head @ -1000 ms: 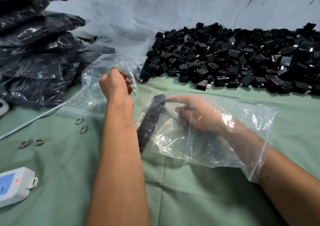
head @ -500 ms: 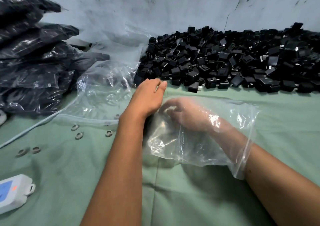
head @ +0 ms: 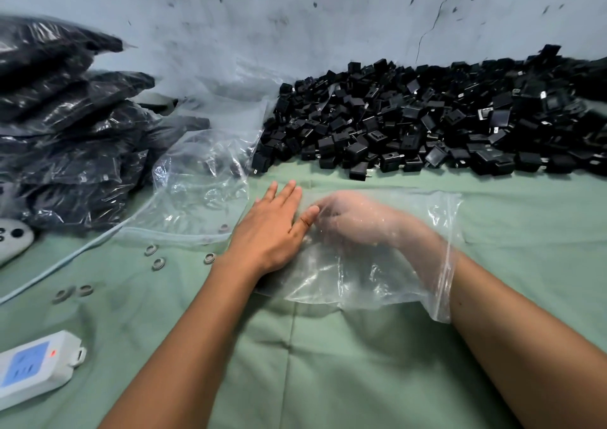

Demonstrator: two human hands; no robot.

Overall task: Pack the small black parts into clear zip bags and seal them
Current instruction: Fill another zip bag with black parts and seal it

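Clear zip bag (head: 354, 274) flat on cloth, black parts (head: 427, 126) heaped behind

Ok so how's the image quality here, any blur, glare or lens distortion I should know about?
Head view: soft, even light, faint shadows; the right hand inside the clear bag is smeared and hazy; small glints on the bag and the packed bags; the pile of black parts blurs at far right; wide-angle bending at the edges.
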